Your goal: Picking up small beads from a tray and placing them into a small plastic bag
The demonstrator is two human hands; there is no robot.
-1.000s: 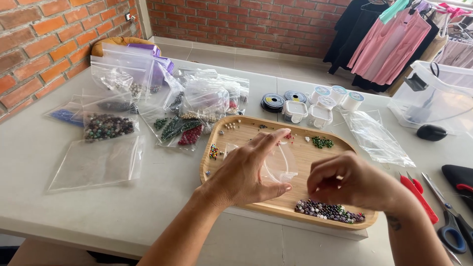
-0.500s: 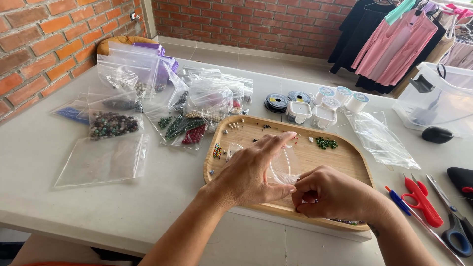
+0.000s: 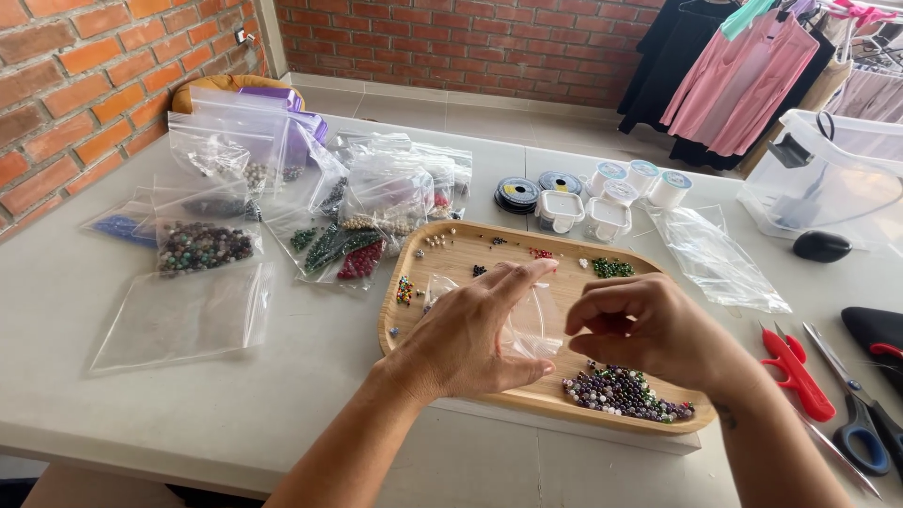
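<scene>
My left hand [image 3: 470,334] holds a small clear plastic zip bag [image 3: 533,320] over a rounded wooden tray [image 3: 451,246]. Its thumb and fingers pinch the bag's sides. My right hand [image 3: 649,329] hovers just right of the bag with fingers curled and pinched together; what they hold, if anything, is too small to see. A pile of purple, dark and pale beads [image 3: 625,393] lies on the tray's near right corner, below my right hand. Small groups of green beads [image 3: 613,268], red beads [image 3: 540,253] and mixed-colour beads [image 3: 406,290] are scattered on the tray.
Several zip bags of beads [image 3: 310,202] and an empty flat bag [image 3: 183,315] lie left of the tray. Thread spools [image 3: 644,179] and small boxes [image 3: 562,210] stand behind it. A loose bag [image 3: 720,259], red snips [image 3: 798,372], blue scissors [image 3: 861,428] and a clear bin [image 3: 828,179] lie right.
My right hand rose off the bag's opening and moved right, uncovering the bead pile. My left hand kept hold of the small bag.
</scene>
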